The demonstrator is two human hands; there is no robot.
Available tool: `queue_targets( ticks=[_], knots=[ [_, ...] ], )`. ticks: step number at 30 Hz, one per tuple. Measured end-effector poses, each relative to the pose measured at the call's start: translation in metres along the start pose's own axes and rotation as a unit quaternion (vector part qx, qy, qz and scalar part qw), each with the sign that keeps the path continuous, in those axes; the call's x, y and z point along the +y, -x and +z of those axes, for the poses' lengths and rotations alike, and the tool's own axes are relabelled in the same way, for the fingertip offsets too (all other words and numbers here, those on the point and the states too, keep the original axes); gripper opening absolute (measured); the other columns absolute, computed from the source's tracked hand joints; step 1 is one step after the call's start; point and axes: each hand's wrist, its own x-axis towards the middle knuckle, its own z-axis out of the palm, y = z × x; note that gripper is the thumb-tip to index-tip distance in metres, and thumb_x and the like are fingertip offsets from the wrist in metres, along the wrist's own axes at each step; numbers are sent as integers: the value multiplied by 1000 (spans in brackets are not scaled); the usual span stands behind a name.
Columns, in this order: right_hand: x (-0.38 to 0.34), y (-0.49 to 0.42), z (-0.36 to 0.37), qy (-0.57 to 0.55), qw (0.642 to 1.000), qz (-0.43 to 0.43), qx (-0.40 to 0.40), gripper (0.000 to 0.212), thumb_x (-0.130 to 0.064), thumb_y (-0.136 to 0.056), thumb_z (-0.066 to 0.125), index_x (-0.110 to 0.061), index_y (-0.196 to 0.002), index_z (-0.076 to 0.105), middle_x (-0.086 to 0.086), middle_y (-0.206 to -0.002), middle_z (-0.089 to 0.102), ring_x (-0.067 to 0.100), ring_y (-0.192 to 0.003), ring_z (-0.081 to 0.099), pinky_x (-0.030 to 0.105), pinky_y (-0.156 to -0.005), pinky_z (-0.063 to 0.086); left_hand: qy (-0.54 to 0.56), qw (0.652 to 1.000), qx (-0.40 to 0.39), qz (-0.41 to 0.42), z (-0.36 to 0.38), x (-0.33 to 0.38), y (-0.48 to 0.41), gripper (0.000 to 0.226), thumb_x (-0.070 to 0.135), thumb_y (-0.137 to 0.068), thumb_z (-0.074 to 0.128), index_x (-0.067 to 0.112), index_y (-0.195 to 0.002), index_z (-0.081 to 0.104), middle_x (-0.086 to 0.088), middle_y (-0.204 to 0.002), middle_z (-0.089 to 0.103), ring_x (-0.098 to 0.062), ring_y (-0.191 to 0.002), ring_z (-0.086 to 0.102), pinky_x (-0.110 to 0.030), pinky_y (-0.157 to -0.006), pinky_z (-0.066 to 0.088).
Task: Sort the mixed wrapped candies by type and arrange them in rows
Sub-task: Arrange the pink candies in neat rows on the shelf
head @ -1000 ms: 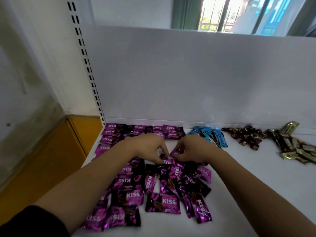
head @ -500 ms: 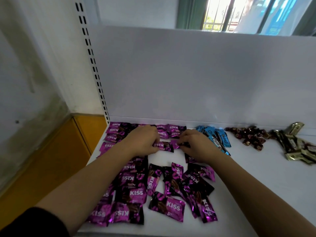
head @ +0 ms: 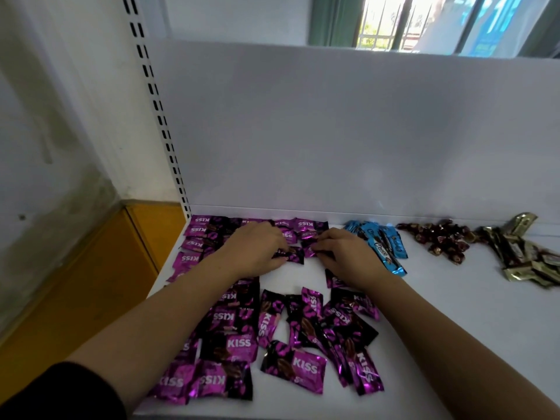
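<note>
Many purple KISS candies lie on the white shelf (head: 454, 313). A row of them (head: 306, 224) runs along the back wall at the left, and a loose heap (head: 291, 331) lies nearer to me. My left hand (head: 257, 250) rests palm down, fingertips on a purple candy (head: 291, 254) just in front of the row. My right hand (head: 345, 256) pinches another purple candy (head: 310, 251) right beside it. Blue candies (head: 381, 241), dark red candies (head: 439, 237) and gold candies (head: 524, 256) sit in separate groups to the right.
A white back panel (head: 333, 131) closes the shelf behind the candies. A slotted upright (head: 157, 116) stands at the back left corner. Beyond the shelf's left edge is an orange surface (head: 91, 283). Bare shelf shows at the right front.
Both hands moved from the loose heap toward the back row, carrying purple candies with them. They now hold these down just in front of the row.
</note>
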Motion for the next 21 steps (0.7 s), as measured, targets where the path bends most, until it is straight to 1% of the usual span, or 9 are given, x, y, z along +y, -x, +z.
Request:
queue_targets(
  ticks=[3, 5, 7, 10, 12, 14, 17, 19, 21],
  knots=[
    [-2, 0, -4, -3, 1000, 18, -25, 24, -23, -90, 63, -19, -112, 73, 2, -114, 65, 18, -101, 61, 32, -87, 51, -2, 1000, 3, -19, 0, 0, 0, 33, 44, -93, 56, 26, -117, 67, 5, -116, 63, -17, -108, 55, -37, -92, 46],
    [-3, 0, -13, -7, 998, 23, -59, 28, -22, -91, 61, -21, -118, 69, -1, -121, 62, 15, -106, 59, 24, -93, 46, 10, 1000, 4, -30, 0, -2, -1, 34, 45, -93, 57, 26, -119, 66, 5, -119, 62, -16, -109, 56, -35, -92, 47],
    [-4, 1, -27, -32, 995, 35, -85, 31, -19, -91, 60, -22, -121, 67, -4, -123, 62, 11, -108, 58, 18, -92, 40, 22, 999, -2, -30, -1, -1, 1, 36, 45, -92, 58, 24, -120, 66, 5, -119, 62, -16, -110, 56, -34, -91, 47],
    [-2, 7, -54, -30, 985, 78, -149, 29, -22, -89, 63, -25, -117, 68, -9, -117, 64, 5, -98, 57, 17, -87, 43, 73, 997, -19, -15, -12, 0, 8, 34, 43, -88, 64, 24, -116, 68, 8, -112, 61, -13, -104, 57, -30, -86, 47],
    [2, 12, -64, 0, 971, 84, -226, 34, -27, -87, 67, -27, -120, 64, -11, -116, 65, 5, -98, 59, 21, -88, 47, 129, 988, -80, -12, -27, 4, 15, 36, 42, -83, 70, 25, -115, 68, 14, -106, 59, -6, -97, 56, -22, -81, 46],
    [4, 17, -65, 17, 957, 88, -274, 40, -31, -84, 71, -29, -123, 61, -12, -117, 63, 6, -101, 59, 23, -90, 48, 150, 973, -173, -12, -37, 9, 22, 43, 44, -78, 75, 26, -116, 67, 19, -102, 57, 1, -91, 54, -14, -72, 41],
    [2, 21, -60, 17, 960, 75, -270, 37, -34, -82, 73, -30, -118, 64, -12, -114, 64, 5, -97, 58, 22, -85, 49, 120, 960, -252, -4, -37, 15, 27, 51, 44, -75, 79, 23, -120, 66, 13, -112, 64, -4, -98, 59, -11, -71, 40],
    [-2, 22, -57, 13, 963, 66, -261, 33, -30, -82, 73, -29, -115, 66, -11, -111, 64, 5, -96, 58, 23, -85, 51, 115, 958, -264, -7, -33, 19, 29, 52, 42, -74, 80, 21, -119, 66, 9, -115, 65, -9, -100, 60, -15, -74, 44],
    [-5, 22, -55, 8, 963, 65, -261, 34, -28, -81, 73, -30, -114, 65, -12, -111, 63, 6, -97, 58, 25, -87, 51, 126, 955, -269, -12, -31, 20, 31, 49, 42, -73, 81, 21, -115, 67, 8, -111, 65, -11, -97, 61, -20, -76, 49]
  ],
)
